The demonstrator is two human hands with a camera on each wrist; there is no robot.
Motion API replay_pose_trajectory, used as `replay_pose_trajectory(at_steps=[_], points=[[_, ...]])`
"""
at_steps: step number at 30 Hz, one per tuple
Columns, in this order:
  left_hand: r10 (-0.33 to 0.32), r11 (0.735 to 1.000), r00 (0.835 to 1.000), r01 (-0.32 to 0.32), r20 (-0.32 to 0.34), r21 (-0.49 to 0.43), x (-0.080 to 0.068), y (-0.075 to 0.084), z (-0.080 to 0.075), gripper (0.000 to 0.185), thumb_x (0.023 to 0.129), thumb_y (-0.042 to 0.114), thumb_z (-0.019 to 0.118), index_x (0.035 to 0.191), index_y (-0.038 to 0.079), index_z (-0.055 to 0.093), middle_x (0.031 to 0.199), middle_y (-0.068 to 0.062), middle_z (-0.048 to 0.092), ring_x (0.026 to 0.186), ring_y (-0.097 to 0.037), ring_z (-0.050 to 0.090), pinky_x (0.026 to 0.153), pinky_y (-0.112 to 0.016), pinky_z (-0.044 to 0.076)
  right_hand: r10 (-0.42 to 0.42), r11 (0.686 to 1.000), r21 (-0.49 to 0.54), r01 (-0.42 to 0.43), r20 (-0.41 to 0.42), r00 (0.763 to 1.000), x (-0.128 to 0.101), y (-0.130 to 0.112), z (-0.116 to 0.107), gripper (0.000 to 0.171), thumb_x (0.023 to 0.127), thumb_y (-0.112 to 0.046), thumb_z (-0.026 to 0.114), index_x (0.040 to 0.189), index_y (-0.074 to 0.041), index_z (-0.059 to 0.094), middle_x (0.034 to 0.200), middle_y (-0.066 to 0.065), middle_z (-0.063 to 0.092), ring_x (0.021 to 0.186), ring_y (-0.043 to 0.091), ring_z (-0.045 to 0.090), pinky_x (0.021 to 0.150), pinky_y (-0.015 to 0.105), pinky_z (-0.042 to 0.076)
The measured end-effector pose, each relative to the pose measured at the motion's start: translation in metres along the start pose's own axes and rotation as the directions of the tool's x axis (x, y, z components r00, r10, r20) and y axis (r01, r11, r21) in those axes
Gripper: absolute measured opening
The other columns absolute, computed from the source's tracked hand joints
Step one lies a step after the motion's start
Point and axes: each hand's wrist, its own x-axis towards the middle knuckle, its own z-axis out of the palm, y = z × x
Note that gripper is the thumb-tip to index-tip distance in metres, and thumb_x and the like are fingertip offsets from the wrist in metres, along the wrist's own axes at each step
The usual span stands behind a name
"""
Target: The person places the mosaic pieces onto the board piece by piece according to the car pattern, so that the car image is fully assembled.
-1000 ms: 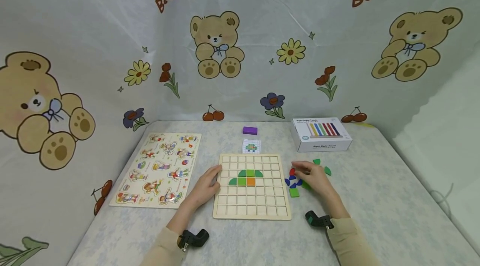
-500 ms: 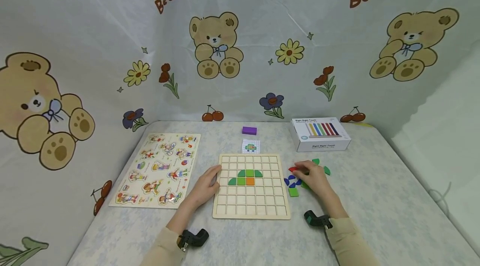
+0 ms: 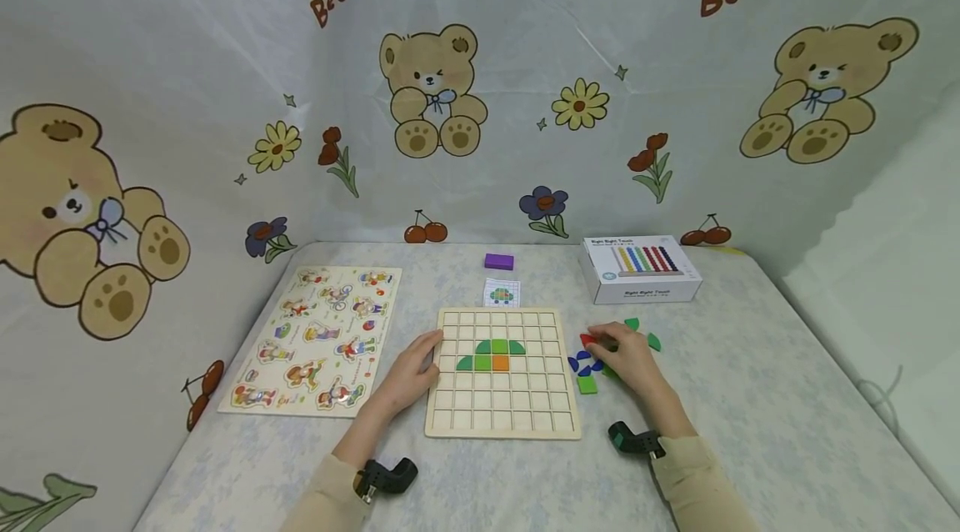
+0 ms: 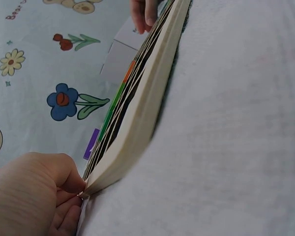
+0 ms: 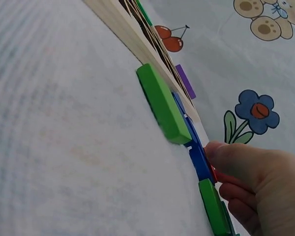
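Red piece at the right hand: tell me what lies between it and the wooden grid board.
Nothing visible. The right hand pinches the small red piece; only bare tablecloth separates it from the wooden grid board.

Both forearms forward, left hand (image 3: 411,369) flat, right hand (image 3: 628,356) with curled fingers (image 5: 236,164).

Bright, even, soft light; faint shadows; wide-angle edge bending; blurred wrist-view foregrounds.
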Motion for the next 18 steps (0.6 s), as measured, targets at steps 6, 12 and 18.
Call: replay_pose_trajectory(at_steps=[6, 12, 18], points=[[0.002, 1.0, 1.0, -0.002, 0.002, 0.008, 0.0006, -0.001, 0.0, 0.057, 0.087, 0.001, 0.052, 0.142, -0.003, 0.038, 0.145, -0.016, 0.038, 0.135, -0.03, 0.031, 0.108, -0.043, 0.028, -0.043, 0.999, -0.001, 0.043, 0.025, 0.999, 0.0012, -0.0024, 0.001, 0.033, 0.082, -0.009, 0.073, 0.114, -0.003, 0.068, 0.108, 0.013, 0.066, 0.093, 0.027, 0.063, 0.078, 0.044, 0.052], [-0.009, 1.0, 1.0, 0.009, 0.001, 0.012, -0.0003, -0.0013, 0.0007, 0.057, 0.087, 0.002, 0.052, 0.142, -0.002, 0.038, 0.145, -0.015, 0.038, 0.135, -0.029, 0.031, 0.109, -0.042, 0.027, -0.046, 0.999, -0.015, 0.047, 0.004, 0.999, 0.0009, -0.0035, 0.0023, 0.031, 0.08, -0.009, 0.075, 0.11, -0.001, 0.069, 0.104, 0.014, 0.067, 0.083, 0.024, 0.063, 0.072, 0.041, 0.052], [-0.006, 1.0, 1.0, 0.005, 0.007, 0.01, 0.0003, -0.0011, -0.0004, 0.057, 0.087, 0.002, 0.053, 0.142, -0.002, 0.038, 0.145, -0.015, 0.038, 0.135, -0.029, 0.031, 0.108, -0.042, 0.028, -0.037, 0.999, -0.02, 0.037, -0.017, 0.999, 0.0002, -0.0023, 0.002, 0.035, 0.079, -0.011, 0.076, 0.111, 0.0, 0.068, 0.105, 0.015, 0.066, 0.083, 0.024, 0.063, 0.072, 0.042, 0.052]])
